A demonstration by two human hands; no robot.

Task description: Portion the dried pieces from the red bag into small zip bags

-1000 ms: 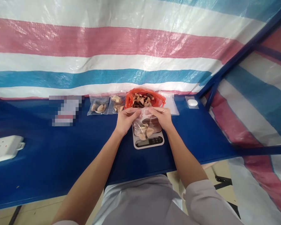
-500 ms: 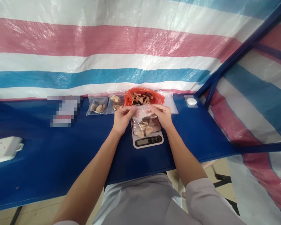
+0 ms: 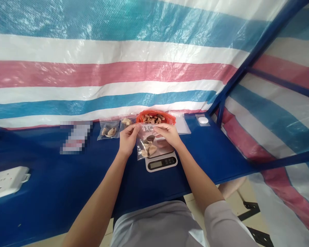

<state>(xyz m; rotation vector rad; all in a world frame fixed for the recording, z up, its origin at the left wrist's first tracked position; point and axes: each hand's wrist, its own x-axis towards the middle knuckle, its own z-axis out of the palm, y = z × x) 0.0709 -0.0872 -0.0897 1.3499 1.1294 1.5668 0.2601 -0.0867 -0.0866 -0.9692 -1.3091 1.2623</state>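
Note:
A clear zip bag point(image 3: 141, 145) hangs between my hands, with several pale and dark dried slices point(image 3: 151, 149), perhaps mushroom, at its bottom. My left hand point(image 3: 128, 138) pinches the top left corner. Along the same top edge, my right hand point(image 3: 168, 134) is closed on the zip strip. Below and partly behind the bag sits a white kitchen scale point(image 3: 161, 163) with a dark, shiny plate; its display reading is too faint to make out. Just beyond my fingers stands an open red plastic bag point(image 3: 172, 118) full of similar slices.
Left of the red bag lie two filled clear bags point(image 3: 108, 130). Flat clear bags point(image 3: 183, 123) and a small packet with a white round item point(image 3: 203, 120) are to the right. A white power strip point(image 3: 7, 181) rests at the left on the blue table point(image 3: 67, 192).
The zip bag has shifted left from over the scale's plate, uncovering more of it. My right hand has slid along the top edge toward my left. The camera view has tilted up.

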